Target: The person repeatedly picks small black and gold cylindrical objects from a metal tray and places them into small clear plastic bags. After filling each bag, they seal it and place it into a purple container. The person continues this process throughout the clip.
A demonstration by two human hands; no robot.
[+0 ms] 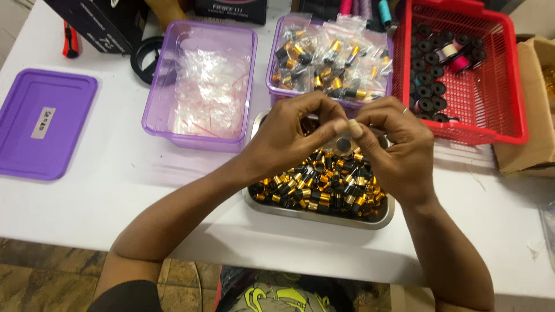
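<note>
Both my hands meet above a steel tray (324, 214) heaped with several small black-and-gold cylinders (324, 185). My left hand (292, 136) and my right hand (399, 147) pinch together around one small black round piece (343, 144), fingertips touching. It is partly hidden by my fingers. Behind the hands, a purple tub (276, 81) holds several small clear bags filled with the same black-and-gold pieces (329, 60).
A purple tub of empty clear bags (202, 81) stands left of the filled one. Its purple lid (43, 124) lies at far left. A red basket (491, 86) with black spools sits at right, a cardboard box (535, 115) beyond it. Dark boxes line the back edge.
</note>
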